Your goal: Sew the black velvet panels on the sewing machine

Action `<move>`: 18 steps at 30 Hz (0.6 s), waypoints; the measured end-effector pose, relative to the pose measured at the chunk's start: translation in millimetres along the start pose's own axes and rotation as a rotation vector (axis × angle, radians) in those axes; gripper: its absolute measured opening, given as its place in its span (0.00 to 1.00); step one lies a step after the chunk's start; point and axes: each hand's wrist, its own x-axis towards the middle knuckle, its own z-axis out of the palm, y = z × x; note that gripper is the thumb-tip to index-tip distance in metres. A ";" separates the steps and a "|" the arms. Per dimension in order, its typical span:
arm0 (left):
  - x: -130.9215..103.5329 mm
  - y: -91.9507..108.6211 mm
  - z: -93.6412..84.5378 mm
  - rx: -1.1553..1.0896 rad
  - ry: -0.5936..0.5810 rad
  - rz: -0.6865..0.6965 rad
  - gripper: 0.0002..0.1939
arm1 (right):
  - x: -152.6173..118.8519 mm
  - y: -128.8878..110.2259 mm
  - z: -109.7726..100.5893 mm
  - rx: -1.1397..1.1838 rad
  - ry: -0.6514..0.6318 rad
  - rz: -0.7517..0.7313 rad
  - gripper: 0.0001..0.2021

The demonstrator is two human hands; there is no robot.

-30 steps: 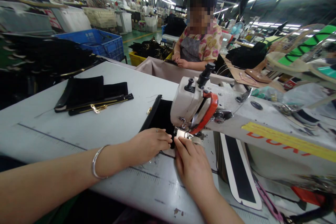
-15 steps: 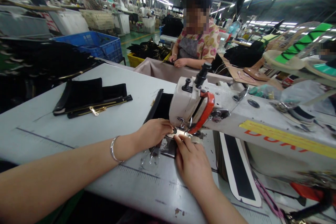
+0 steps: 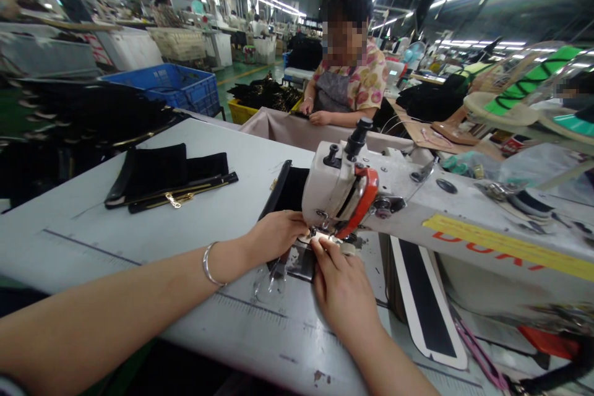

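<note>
Beneath the head of a white sewing machine point(image 3: 325, 182), a black fabric piece point(image 3: 290, 189) lies on the table, partly hidden by the machine. My left hand point(image 3: 273, 236), with a silver bangle at the wrist, pinches the near edge of this piece left of the presser foot. My right hand point(image 3: 342, 278) presses with bent fingers at a small pale strip by the needle area; its fingertips are close to my left fingertips. More black pieces with gold zippers point(image 3: 174, 179) lie on the table at the left.
A stack of black strips with white borders point(image 3: 429, 303) stands right of my right hand, beside purple scissors point(image 3: 480, 352). A blue crate point(image 3: 185, 90) and dark fabric pile point(image 3: 83, 117) are at the left. Across the table, a person point(image 3: 348, 74) handles a dark piece.
The whole view has shifted slightly, so the table items appear a little lower and further right. Both hands keep their places at the machine.
</note>
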 end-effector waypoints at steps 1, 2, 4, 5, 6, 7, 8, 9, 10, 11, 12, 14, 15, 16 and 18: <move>0.2 -0.4 0.5 -0.001 0.002 -0.003 0.14 | 0.4 -0.1 0.4 -0.005 0.005 0.002 0.25; 0.5 -0.9 1.0 -0.005 0.005 -0.004 0.15 | 0.7 -0.3 1.0 -0.010 0.008 0.002 0.26; 1.2 -1.6 1.8 -0.034 0.011 0.005 0.15 | 0.8 -0.4 2.9 -0.018 0.016 -0.003 0.27; 1.5 -1.6 2.0 -0.051 0.014 0.015 0.14 | 0.4 -0.1 4.2 -0.022 0.026 -0.009 0.27; 1.8 -1.4 2.1 -0.063 0.014 0.028 0.14 | -0.2 0.5 5.9 -0.024 0.039 -0.017 0.27; 1.9 -0.9 2.0 -0.066 0.012 0.042 0.13 | -1.0 1.6 8.0 -0.028 0.055 -0.024 0.27; 1.8 -0.4 1.9 -0.059 0.005 0.057 0.12 | -1.9 3.5 10.7 -0.034 0.071 -0.036 0.27; 1.4 0.1 2.0 -0.043 -0.003 0.069 0.12 | -2.8 6.2 14.1 -0.042 0.093 -0.052 0.27; 0.8 0.3 2.2 -0.021 -0.013 0.077 0.11 | -3.5 9.7 18.2 -0.053 0.115 -0.075 0.27; -0.1 0.2 2.9 -0.003 -0.024 0.087 0.11 | -3.9 14.0 22.8 -0.065 0.140 -0.111 0.26; -1.1 -0.3 3.8 0.011 -0.035 0.100 0.10 | -3.9 18.9 27.8 -0.078 0.173 -0.152 0.26; -2.9 -2.2 6.3 0.017 -0.049 0.122 0.09 | -3.2 29.7 37.5 -0.108 0.230 -0.231 0.24; -3.4 -3.5 7.6 0.012 -0.052 0.127 0.09 | -2.5 35.0 41.9 -0.124 0.253 -0.261 0.25; -3.6 -4.7 8.8 0.008 -0.054 0.130 0.09 | -1.6 40.1 45.9 -0.137 0.274 -0.285 0.25; -2.7 -6.9 11.1 0.012 -0.053 0.127 0.08 | 0.4 48.6 52.9 -0.138 0.315 -0.331 0.25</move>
